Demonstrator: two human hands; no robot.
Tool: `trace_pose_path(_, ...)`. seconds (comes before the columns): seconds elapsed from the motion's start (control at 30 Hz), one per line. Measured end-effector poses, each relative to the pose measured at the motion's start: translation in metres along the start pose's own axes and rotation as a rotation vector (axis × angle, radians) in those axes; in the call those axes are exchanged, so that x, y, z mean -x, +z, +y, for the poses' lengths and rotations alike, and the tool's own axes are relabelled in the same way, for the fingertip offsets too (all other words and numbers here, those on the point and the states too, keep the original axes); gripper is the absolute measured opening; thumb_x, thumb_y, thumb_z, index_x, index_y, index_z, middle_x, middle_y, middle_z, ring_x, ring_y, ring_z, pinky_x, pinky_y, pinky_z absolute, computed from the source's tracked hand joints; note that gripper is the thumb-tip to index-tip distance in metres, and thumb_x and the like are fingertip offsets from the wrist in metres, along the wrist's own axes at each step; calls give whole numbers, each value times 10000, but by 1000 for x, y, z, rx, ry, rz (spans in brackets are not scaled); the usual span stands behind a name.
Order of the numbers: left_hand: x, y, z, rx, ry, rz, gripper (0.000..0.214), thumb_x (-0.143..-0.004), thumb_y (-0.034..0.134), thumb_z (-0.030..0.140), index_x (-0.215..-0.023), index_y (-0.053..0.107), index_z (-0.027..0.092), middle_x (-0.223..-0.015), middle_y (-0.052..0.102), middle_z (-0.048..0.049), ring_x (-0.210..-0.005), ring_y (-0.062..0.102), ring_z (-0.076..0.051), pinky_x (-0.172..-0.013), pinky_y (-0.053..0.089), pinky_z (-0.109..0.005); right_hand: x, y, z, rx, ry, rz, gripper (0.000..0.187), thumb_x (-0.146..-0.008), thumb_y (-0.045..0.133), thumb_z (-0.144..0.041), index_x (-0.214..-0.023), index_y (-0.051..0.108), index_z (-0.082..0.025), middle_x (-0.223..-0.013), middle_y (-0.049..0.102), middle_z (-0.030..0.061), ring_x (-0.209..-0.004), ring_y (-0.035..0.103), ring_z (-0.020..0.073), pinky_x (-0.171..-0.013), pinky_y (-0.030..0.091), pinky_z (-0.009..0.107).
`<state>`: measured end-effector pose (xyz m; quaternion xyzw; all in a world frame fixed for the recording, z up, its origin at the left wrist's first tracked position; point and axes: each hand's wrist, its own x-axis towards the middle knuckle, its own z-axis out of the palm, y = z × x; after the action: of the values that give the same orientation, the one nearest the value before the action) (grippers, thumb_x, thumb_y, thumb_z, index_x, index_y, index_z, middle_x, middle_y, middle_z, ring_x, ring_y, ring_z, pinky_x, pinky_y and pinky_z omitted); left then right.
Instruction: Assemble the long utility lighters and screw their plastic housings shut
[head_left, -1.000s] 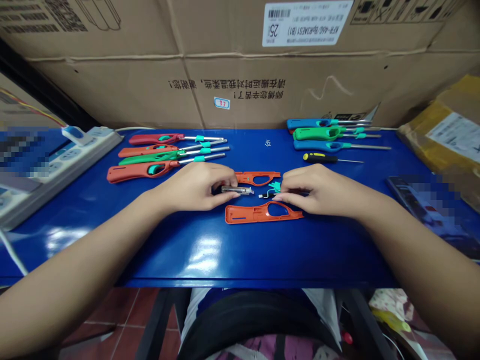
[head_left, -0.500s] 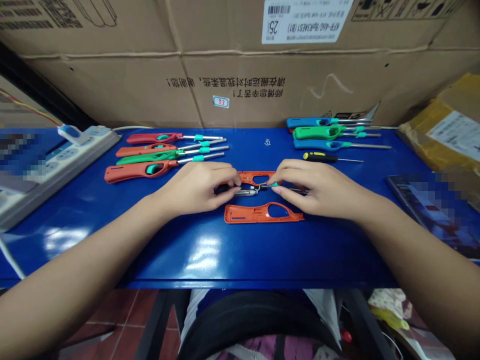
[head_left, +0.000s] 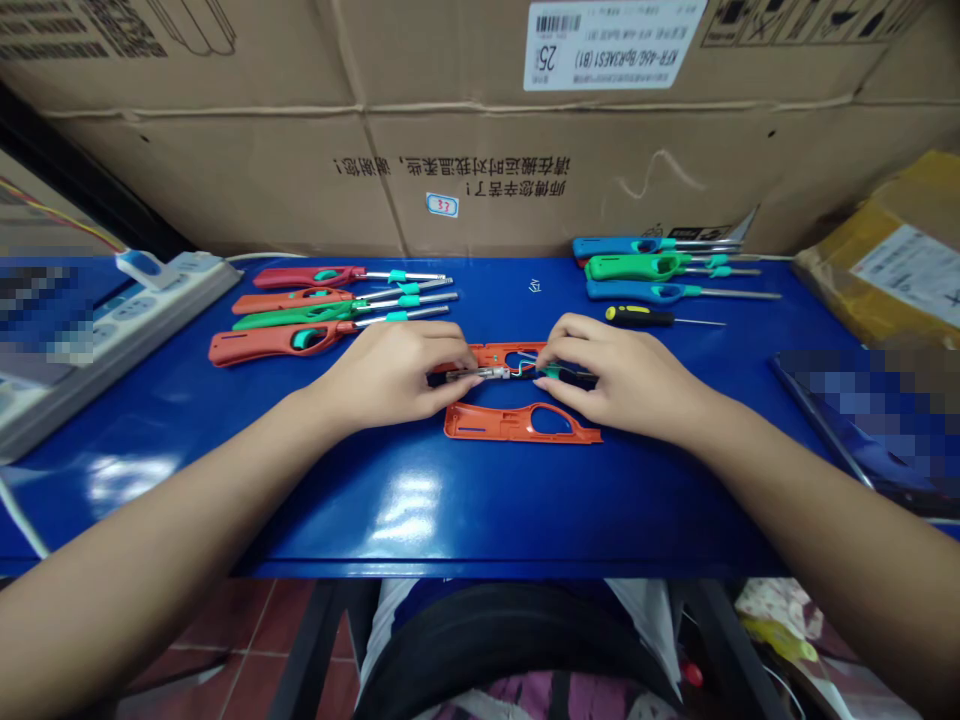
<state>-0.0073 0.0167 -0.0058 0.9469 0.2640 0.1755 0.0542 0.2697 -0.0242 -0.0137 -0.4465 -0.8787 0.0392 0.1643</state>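
Your left hand [head_left: 390, 375] pinches the metal tube [head_left: 480, 374], right hand [head_left: 622, 385] the teal trigger [head_left: 550, 371]; tugging could snap the wire [head_left: 527, 362] between.

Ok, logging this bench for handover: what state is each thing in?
Far orange shell: open, parts held over it
Near orange shell: open, empty
Metal tube: pinched by left hand
Teal part: pinched by right hand
Left lighters: assembled
Right lighters: assembled
Screwdriver: lying untouched

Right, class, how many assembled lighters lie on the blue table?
7. Left group, back to front: maroon lighter, orange lighter, left green lighter, red-orange lighter. Right group: back blue lighter, right green lighter, front blue lighter. The opened orange shell is excluded; none seem hidden.
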Motion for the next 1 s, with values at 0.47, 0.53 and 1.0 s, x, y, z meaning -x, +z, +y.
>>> trace_pose_path(0.47, 1, 2, 1, -54, -42, 3, 163, -931, 628, 312, -916, 741, 195, -917, 745, -20, -779, 691, -153, -593, 443, -241, -4, 10, 2, -126, 25, 25, 168, -976, 574, -273, -948, 724, -202, -1023, 655, 52, -817, 610, 157, -671, 416, 293)
trace_pose_path(0.53, 0, 1, 1, -57, -35, 16, 166, -937, 618, 304, -956, 743, 196, -943, 744, -27, -800, 691, -156, -604, 450, -241, -4, 8, 3, -144, 28, 46, 179, -983, 560, -278, -949, 721, -206, -1018, 665, 51, -833, 616, 163, -683, 419, 299)
trace_pose_path(1.0, 1, 2, 16, 89, 143, -105, 239, -913, 672, 423, -919, 730, 191, -911, 739, -21, -836, 697, -161, -727, 512, -260, -4, -7, 9, -80, 287, -156, 196, -835, 702, -393, -862, 651, -205, -842, 707, 13, -696, 596, 159, -586, 381, 291)
